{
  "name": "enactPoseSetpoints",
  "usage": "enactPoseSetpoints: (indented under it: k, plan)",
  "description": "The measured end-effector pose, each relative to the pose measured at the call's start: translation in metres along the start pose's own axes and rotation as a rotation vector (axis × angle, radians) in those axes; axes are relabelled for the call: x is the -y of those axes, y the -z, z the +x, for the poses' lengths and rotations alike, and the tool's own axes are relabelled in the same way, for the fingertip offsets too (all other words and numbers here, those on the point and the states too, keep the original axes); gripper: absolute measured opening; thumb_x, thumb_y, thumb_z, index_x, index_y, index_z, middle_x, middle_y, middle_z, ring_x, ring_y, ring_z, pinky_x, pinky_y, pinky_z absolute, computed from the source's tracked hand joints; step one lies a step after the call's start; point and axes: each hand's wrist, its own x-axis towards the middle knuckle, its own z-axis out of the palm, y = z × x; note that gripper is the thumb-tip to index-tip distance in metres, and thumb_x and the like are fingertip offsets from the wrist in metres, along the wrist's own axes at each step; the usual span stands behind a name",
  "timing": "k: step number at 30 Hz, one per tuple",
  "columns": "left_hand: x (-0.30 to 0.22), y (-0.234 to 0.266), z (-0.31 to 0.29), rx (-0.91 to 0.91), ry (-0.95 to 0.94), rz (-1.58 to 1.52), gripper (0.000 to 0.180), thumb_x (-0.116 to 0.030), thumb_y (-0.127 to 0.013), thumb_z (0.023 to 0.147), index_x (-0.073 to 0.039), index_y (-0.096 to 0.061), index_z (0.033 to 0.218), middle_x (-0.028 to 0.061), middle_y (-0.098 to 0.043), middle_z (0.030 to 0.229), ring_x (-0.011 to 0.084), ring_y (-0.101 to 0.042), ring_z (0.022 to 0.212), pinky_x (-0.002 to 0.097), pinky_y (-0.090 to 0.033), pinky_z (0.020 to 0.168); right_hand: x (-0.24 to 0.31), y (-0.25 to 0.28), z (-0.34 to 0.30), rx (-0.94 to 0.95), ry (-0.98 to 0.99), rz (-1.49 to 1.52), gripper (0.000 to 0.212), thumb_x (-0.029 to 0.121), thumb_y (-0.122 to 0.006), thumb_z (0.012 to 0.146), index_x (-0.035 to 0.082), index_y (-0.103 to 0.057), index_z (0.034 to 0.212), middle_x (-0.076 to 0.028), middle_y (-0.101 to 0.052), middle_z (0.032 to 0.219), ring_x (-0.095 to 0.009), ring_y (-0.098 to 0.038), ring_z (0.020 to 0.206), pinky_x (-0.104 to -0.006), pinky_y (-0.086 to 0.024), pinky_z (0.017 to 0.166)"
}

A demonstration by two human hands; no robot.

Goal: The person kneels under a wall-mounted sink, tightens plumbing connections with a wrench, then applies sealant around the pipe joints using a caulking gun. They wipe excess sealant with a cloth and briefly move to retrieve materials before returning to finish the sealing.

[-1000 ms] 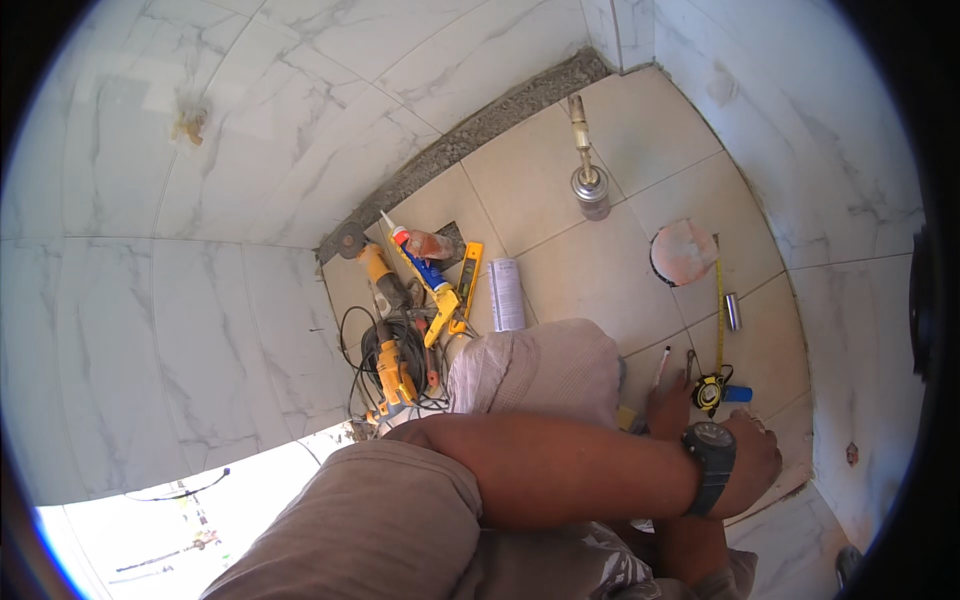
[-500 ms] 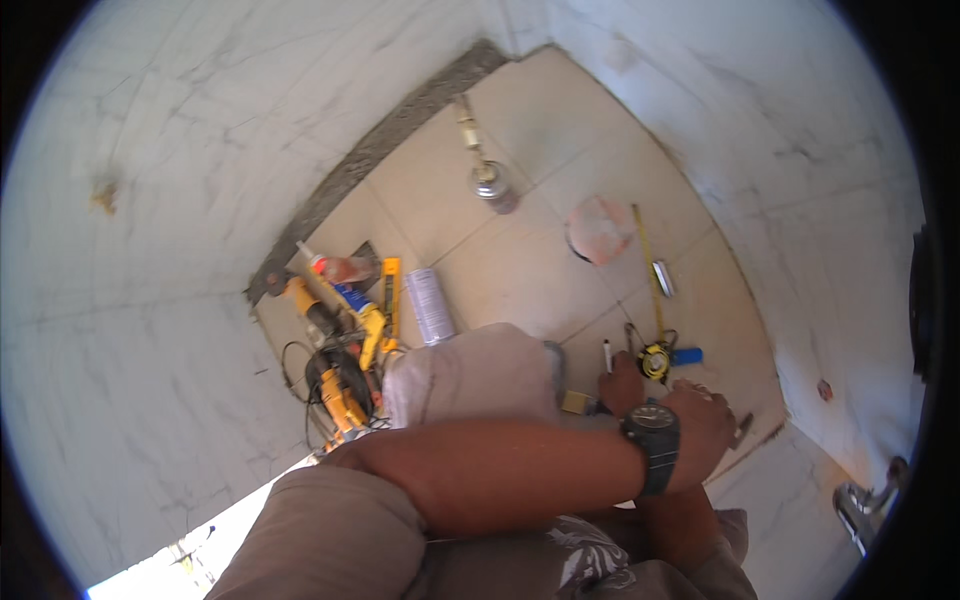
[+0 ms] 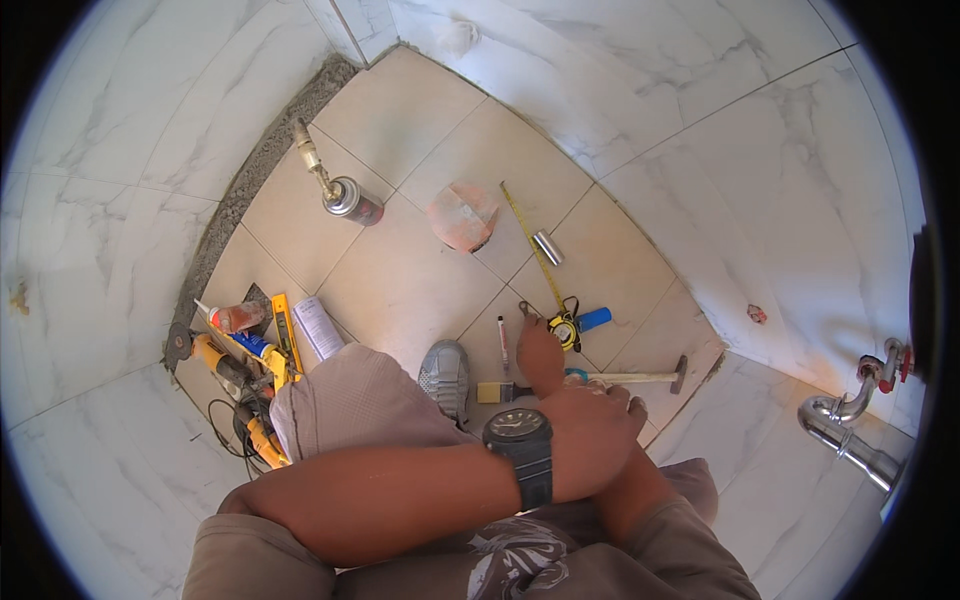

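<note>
My left hand [image 3: 592, 435], with a black wristwatch [image 3: 518, 440] on its wrist, crosses over my right forearm. Its fingers curl downward and I cannot see what lies under them. Under it my right hand [image 3: 541, 358] reaches forward, fingers together, their tips at a small dark metal tool [image 3: 526, 308] on the floor. Just right of those fingers lies a yellow-black tape measure [image 3: 563, 331], its blade drawn out. To their left are a white marker [image 3: 503, 340] and a paintbrush [image 3: 492, 393] with yellowish bristles. A wood-handled hammer [image 3: 640, 378] lies beyond my left fingers.
A gas torch [image 3: 352, 200] stands on the tiled floor. A reddish round patch [image 3: 463, 218], a metal cylinder [image 3: 548, 247] and a blue piece [image 3: 594, 319] are nearby. An angle grinder [image 3: 210, 354], caulking gun [image 3: 262, 350], spirit level [image 3: 286, 335] and can [image 3: 318, 328] crowd the left. Chrome pipe [image 3: 845, 430] juts right.
The view has swung right, so the floor things sit further left in it. My right fingertips have gone from beside the marker to the metal tool. The hammer and my shoe show more fully.
</note>
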Motion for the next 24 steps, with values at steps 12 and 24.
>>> enactPoseSetpoints:
  k: [12, 24]
  plan:
    - [0.001, 0.003, 0.008, 0.11, 0.047, 0.039, 0.061, -0.028, -0.078, 0.083, -0.002, -0.058, 0.134, 0.0201, -0.066, 0.118, 0.0374, -0.069, 0.109, 0.0485, -0.055, 0.093, -0.007, -0.023, -0.012, 0.243, -0.11, -0.17, 0.022, 0.015, -0.068, 0.092, 0.006, -0.059, 0.11, -0.017, -0.071, 0.1, -0.031, -0.078, 0.084, -0.0409, -0.063, 0.065]
    - [0.004, 0.002, 0.023, 0.178, 0.022, 0.124, 0.047, -0.03, -0.072, 0.088, 0.001, -0.062, 0.122, 0.0215, -0.067, 0.113, 0.0375, -0.068, 0.107, 0.0492, -0.055, 0.094, -0.028, 0.05, -0.069, 0.224, -0.173, 0.017, 0.032, 0.016, -0.072, 0.089, 0.001, -0.06, 0.114, -0.021, -0.07, 0.106, -0.033, -0.077, 0.091, -0.0426, -0.063, 0.072]
